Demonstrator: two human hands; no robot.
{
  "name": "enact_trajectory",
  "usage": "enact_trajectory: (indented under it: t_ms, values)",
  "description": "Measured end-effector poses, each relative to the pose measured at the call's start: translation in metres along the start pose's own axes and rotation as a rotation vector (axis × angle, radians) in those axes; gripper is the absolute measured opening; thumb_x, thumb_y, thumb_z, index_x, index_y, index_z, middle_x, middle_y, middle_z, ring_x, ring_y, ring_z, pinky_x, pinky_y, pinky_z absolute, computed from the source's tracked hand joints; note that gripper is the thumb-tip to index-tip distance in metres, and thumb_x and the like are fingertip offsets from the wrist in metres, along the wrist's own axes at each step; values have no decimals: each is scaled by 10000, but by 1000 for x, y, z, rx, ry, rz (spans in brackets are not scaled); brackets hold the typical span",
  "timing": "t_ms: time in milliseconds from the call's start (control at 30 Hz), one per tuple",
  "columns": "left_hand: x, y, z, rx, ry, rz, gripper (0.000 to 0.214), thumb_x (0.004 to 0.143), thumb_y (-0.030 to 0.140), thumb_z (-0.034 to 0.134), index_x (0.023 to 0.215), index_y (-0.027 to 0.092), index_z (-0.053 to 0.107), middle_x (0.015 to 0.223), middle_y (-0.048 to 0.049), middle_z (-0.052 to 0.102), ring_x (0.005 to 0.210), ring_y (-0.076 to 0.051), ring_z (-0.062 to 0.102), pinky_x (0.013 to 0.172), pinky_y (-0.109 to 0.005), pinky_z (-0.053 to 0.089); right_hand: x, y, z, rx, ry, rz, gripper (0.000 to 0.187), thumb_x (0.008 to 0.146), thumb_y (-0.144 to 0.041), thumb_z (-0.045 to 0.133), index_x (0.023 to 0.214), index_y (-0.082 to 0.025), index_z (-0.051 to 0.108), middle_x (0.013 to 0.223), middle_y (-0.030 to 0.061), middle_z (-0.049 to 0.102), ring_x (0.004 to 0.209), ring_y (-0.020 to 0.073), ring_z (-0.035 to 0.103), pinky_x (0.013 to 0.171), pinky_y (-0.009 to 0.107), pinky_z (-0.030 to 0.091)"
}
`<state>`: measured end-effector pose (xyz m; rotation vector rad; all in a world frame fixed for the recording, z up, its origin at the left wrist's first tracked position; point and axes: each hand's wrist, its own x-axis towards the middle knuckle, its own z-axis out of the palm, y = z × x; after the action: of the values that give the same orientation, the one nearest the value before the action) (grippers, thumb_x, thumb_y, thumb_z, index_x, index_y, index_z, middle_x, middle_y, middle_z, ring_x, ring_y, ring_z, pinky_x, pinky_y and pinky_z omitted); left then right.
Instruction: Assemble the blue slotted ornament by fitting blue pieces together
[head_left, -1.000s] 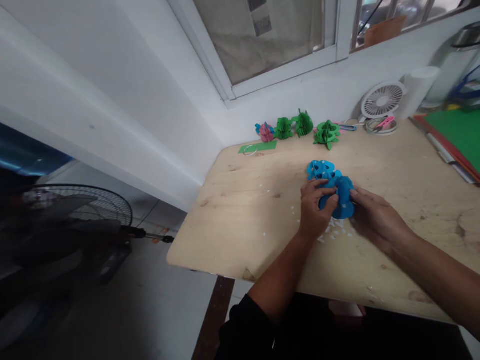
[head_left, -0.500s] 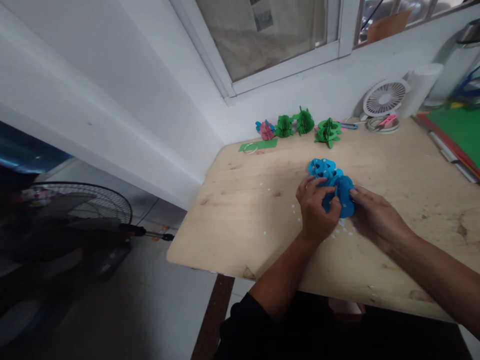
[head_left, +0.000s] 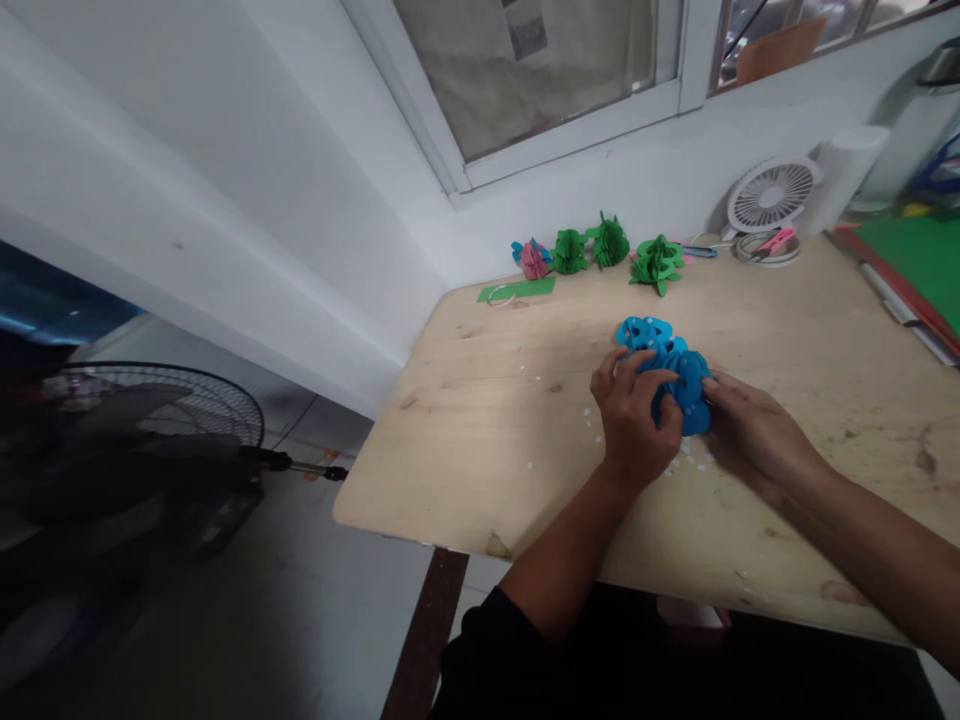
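Observation:
A blue paper flower ornament (head_left: pixel 694 380) with rounded, layered petals is held between my two hands, low over the wooden table (head_left: pixel 465 430). My left hand (head_left: pixel 634 405) grips its near left side, thumb and fingers curled around the folded paper. At its right edge, my right hand (head_left: pixel 742 410) pinches the petals, with some fingers hidden underneath. More blue petals (head_left: pixel 643 330) show beyond my left fingers; whether they belong to the same piece I cannot tell. Small white paper bits (head_left: pixel 690 455) lie scattered near my wrists.
Green paper ornaments (head_left: pixel 658 265) and a pink and blue one (head_left: pixel 535 260) line the back edge. A green strip (head_left: pixel 517 290) lies there with a ring on it. Farther right are a small white fan (head_left: pixel 772 195), a tape roll (head_left: pixel 766 250) and green sheets (head_left: pixel 915 260).
The blue petals beside my left thumb have spread slightly, and the left thumb has shifted a little to the right. Nothing else has visibly moved.

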<state>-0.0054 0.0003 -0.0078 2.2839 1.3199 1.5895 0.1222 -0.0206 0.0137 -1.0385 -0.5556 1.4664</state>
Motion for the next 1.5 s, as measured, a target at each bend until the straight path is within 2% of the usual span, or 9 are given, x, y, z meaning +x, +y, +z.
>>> enact_trajectory:
  t_ms: [267,467,600,700,900,1067,1267,1367,1500]
  values:
    - [0,3,-2,97,-55,87,181,811,190,594,934,214,725,1252,-86,631,1320,-307,446,1087,-492,372,-1,0,0,4,21,8,164,764,-280,753,927,-280,770,1030,1,767,1023,196,682,955,277,529]
    - [-1,3,0,89,-73,86,172,832,234,609,955,209,727,1250,-95,633,1320,-312,442,1082,-493,366,1,1,-1,6,17,-12,160,728,-323,795,883,-292,769,1030,-4,756,1061,211,665,926,286,541]
    - [-2,2,1,72,-85,85,158,840,237,612,949,206,721,1246,-94,637,1327,-312,443,1083,-496,374,2,1,-1,-15,-22,-35,249,687,-380,848,909,-293,778,1030,-10,752,1089,190,651,935,240,513]
    - [-2,1,1,37,-90,69,156,845,240,618,959,209,719,1249,-89,637,1333,-304,443,1096,-494,374,3,2,-3,-40,-43,-42,323,640,-393,885,930,-293,783,1004,-21,755,1030,168,663,899,203,502]
    - [2,-4,-2,-17,-198,36,188,856,251,639,1023,233,721,1283,-80,623,1354,-286,428,1125,-492,369,5,2,-5,-69,-29,-33,390,611,-438,892,952,-281,787,987,-15,758,974,187,668,881,248,516]
    - [5,-7,-6,-36,-244,45,208,840,255,660,1037,232,722,1286,-78,619,1360,-289,423,1137,-493,359,7,1,-8,-86,-7,-63,330,599,-445,894,855,-273,777,957,-15,755,960,188,667,854,246,520]
    - [4,-8,-4,-30,-246,59,347,778,433,759,1050,225,709,1302,-97,611,1347,-314,432,1130,-510,361,8,1,-10,-133,-19,-70,306,645,-445,862,864,-256,764,901,2,747,795,183,675,692,268,532]
    - [4,-8,-3,-1,-247,72,361,769,412,773,1070,227,702,1315,-96,601,1354,-310,426,1128,-505,368,7,1,-10,-127,-15,-86,279,654,-431,862,850,-258,765,882,-5,744,744,162,663,665,252,523]
    - [4,-7,-5,22,-278,55,359,765,380,774,1084,237,692,1329,-88,592,1370,-301,413,1126,-509,379,6,1,-9,-130,-26,-91,276,648,-436,862,843,-262,771,897,-6,745,779,165,667,694,247,527]
